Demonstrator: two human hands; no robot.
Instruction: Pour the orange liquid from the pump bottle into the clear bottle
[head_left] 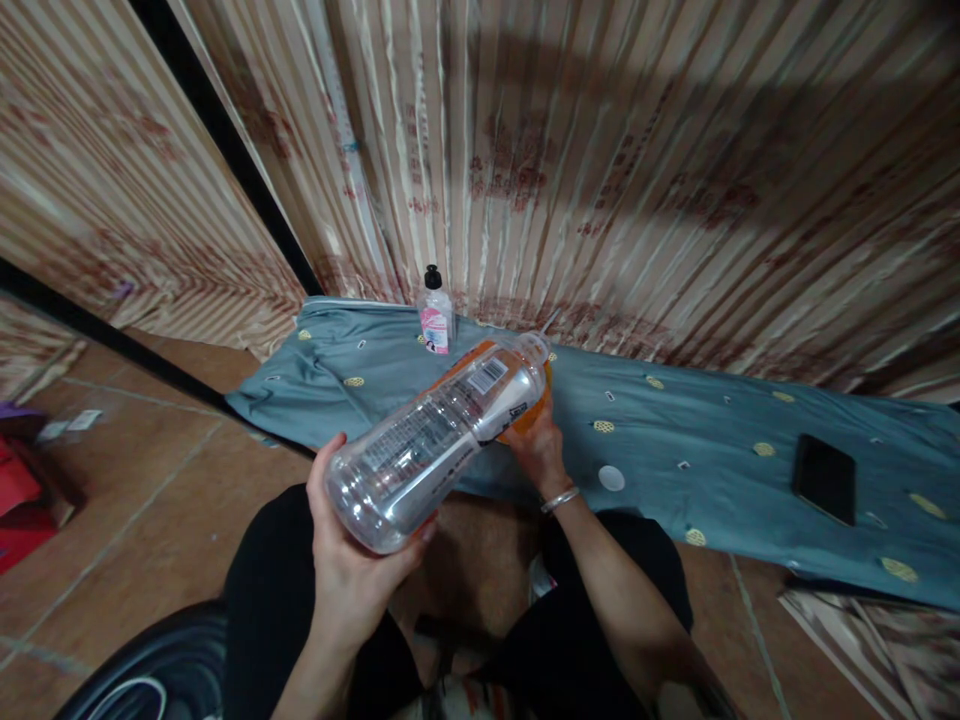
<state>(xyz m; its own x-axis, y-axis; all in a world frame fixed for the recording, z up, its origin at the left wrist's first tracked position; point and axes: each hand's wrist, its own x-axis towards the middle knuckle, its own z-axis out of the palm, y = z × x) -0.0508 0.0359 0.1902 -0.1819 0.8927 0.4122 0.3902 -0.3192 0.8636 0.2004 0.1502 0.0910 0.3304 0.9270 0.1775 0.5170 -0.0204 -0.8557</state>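
The clear plastic bottle [442,430] lies tipped on its side in the air above the person's lap, base toward the viewer, neck pointing away over the edge of the blue cloth. Its wrap label carries a barcode near the shoulder and blocks of small print that are too blurred to read. It looks empty and see-through, with a ribbed body. The left hand [352,560] cups the base, fingers curled round it from below. The right hand [536,445] is closed round something orange [525,415] at the neck end; what that is cannot be told.

Just beyond, a small pump bottle [436,312] with a black top and a pink label stands upright on the blue cloth [675,440]; its writing is unreadable. A white cap [611,478] lies near the right wrist, and a black phone [825,478] lies well off to the right.
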